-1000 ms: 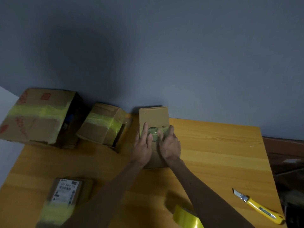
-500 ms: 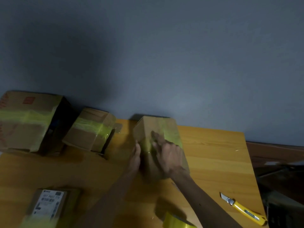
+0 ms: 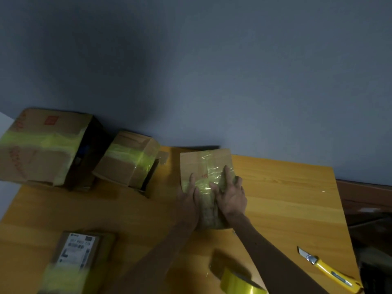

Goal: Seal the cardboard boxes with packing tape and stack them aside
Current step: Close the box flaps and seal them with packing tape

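Cardboard box (image 3: 204, 164) sits on the desk (image 3: 286, 198), left hand (image 3: 188, 200) pressing flat along its left edge, right hand (image 3: 231, 197) spread, fingers straight, across its taped top.

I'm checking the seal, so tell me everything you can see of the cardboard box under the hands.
The small brown cardboard box lies at the far edge of the yellow wooden table. Glossy yellowish tape crosses its top both ways. The left hand and right hand press on it with straight fingers.

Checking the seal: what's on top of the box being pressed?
Yellow tape crosses the box top; left hand and right hand press flat on it. The seam underneath is covered.
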